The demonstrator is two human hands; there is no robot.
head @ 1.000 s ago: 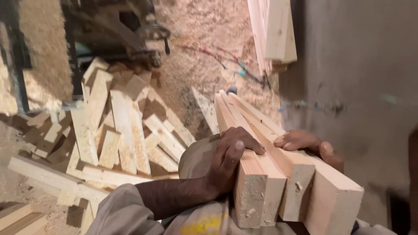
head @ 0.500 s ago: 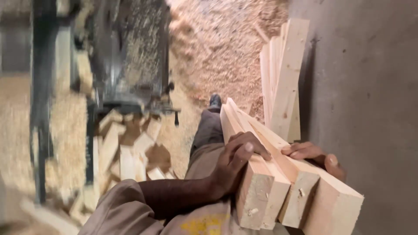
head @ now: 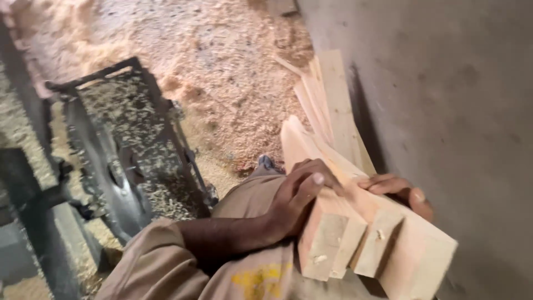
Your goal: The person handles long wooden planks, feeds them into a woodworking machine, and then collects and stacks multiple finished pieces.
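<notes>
I carry a bundle of several pale sawn wood pieces point(head: 383, 244) against my body, their cut ends facing the camera. My left hand point(head: 300, 194) wraps over the bundle's left side, fingers curled on the top piece. From the far side my right hand point(head: 397, 189) holds the bundle, with only its fingers showing over the wood. A tan sleeve covers my left arm point(head: 161, 266).
A grey wall point(head: 444, 111) runs along the right, with several planks point(head: 333, 94) leaning against it. A dark metal machine frame point(head: 127, 150) dusted with sawdust stands at the left. Sawdust covers the floor point(head: 222, 66). My shoe point(head: 266, 162) shows below the bundle.
The view has swung: the heap of wood offcuts is out of sight and the machine frame is now at the left. Both hands keep their hold on the bundle.
</notes>
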